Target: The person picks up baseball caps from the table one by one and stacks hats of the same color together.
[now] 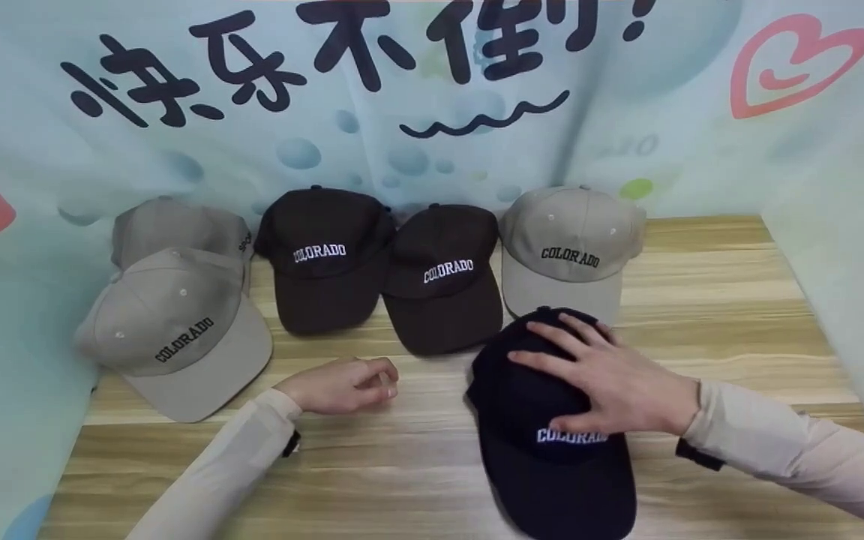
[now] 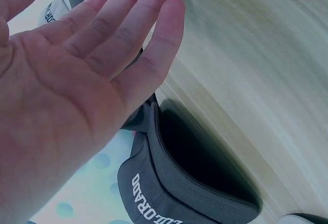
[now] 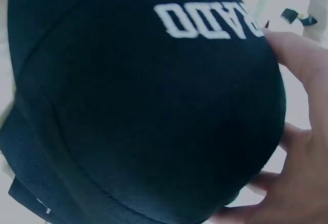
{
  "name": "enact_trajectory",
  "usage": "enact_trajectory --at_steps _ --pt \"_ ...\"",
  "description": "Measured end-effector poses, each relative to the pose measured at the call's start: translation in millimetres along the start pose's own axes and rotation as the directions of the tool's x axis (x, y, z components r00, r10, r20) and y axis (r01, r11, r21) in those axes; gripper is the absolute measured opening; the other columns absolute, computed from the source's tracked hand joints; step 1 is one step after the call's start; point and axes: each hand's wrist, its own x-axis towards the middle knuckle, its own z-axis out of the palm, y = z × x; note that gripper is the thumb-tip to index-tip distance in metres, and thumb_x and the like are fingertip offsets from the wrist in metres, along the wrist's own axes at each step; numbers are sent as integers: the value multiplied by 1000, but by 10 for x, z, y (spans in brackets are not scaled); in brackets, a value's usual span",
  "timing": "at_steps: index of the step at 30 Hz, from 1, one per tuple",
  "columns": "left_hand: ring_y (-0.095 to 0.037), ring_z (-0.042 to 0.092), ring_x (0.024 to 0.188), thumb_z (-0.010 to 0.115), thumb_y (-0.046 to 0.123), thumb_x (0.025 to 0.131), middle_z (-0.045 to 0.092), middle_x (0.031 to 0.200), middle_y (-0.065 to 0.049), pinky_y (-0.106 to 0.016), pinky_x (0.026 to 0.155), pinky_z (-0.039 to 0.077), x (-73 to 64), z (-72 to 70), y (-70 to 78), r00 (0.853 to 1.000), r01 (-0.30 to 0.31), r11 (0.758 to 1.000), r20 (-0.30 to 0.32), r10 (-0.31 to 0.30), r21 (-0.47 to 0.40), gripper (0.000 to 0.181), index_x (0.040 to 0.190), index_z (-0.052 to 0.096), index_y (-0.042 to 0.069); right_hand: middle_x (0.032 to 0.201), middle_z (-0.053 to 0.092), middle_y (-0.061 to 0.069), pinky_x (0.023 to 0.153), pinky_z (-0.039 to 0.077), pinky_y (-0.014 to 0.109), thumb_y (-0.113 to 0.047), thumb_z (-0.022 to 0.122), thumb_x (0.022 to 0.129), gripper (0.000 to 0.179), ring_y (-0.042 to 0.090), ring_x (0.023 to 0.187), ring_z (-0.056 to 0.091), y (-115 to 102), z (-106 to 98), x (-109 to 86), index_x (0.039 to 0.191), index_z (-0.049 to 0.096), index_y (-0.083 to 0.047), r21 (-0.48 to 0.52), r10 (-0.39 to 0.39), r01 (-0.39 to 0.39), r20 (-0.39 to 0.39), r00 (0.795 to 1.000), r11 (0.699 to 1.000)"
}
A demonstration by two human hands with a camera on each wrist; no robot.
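Observation:
A navy baseball cap [image 1: 526, 405] with white COLORADO lettering is tilted toward the front of the table. Over its crown spread the fingers of my right hand [image 1: 619, 382], the thumb by the lettering. In the right wrist view, that hand [image 3: 302, 126] grips the side of the crown [image 3: 154, 111]. Relaxed and holding nothing, my left hand [image 1: 342, 386] hovers between the navy cap and a grey cap [image 1: 177, 315]; its palm [image 2: 56, 101] shows in the left wrist view. Two dark brown caps [image 1: 327, 225] [image 1: 443, 277] sit behind, side by side.
Another grey cap [image 1: 578, 232] stands at the back right, behind the navy one. At the left, a further grey cap [image 1: 169, 225] is partly covered by the front grey cap. A printed curtain [image 1: 372, 157] borders the wooden table [image 1: 739, 315] at the back and sides.

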Motion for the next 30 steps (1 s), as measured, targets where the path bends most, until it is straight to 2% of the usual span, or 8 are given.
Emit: enact_trajectory --at_steps 7,11,18,24,28,30 --pt "-17 62 87 51 20 100 68 94 -6 -38 81 49 18 -6 23 1000 11 1000 18 -12 10 26 112 57 -2 147 36 20 94 30 69 -45 79 73 82 50 129 33 169 -117 -169 144 44 -22 16 62 -63 26 998 998" --pt "-19 63 88 51 20 100 67 95 -6 -39 82 49 18 -9 27 1000 23 1000 19 -23 1 26 112 57 -2 146 36 20 92 31 71 -43 81 71 82 51 127 34 249 -161 -249 142 45 -22 16 83 -84 41 996 996" --pt "-16 61 84 51 22 101 67 92 -6 -36 80 49 -3 -29 40 1000 -1 1000 11 1 0 27 110 58 -2 145 37 22 88 31 74 -37 84 67 82 53 127 31 350 -232 -327 138 47 -19 12 135 -136 61 989 991" --pt "-18 62 86 51 22 100 68 93 -6 -37 80 49 4 -44 41 1000 0 1000 3 0 4 27 110 58 -2 143 38 24 88 27 78 -32 84 70 76 55 129 26 396 -362 -269 135 49 -17 38 173 -180 138 975 983" --pt "-21 62 89 51 24 100 68 95 -7 -39 82 49 25 -43 36 1000 14 1000 2 -14 28 28 112 57 -1 139 43 23 91 26 76 -24 82 74 63 57 128 28 516 -531 -145 131 54 -15 124 149 -170 162 975 978" --pt "-22 62 89 52 24 100 67 95 -6 -40 81 49 35 -47 41 1000 19 999 0 -19 37 28 112 58 -1 135 47 22 93 30 71 -21 79 78 56 53 127 33 608 -631 -59 128 56 -11 177 134 -162 157 978 971"
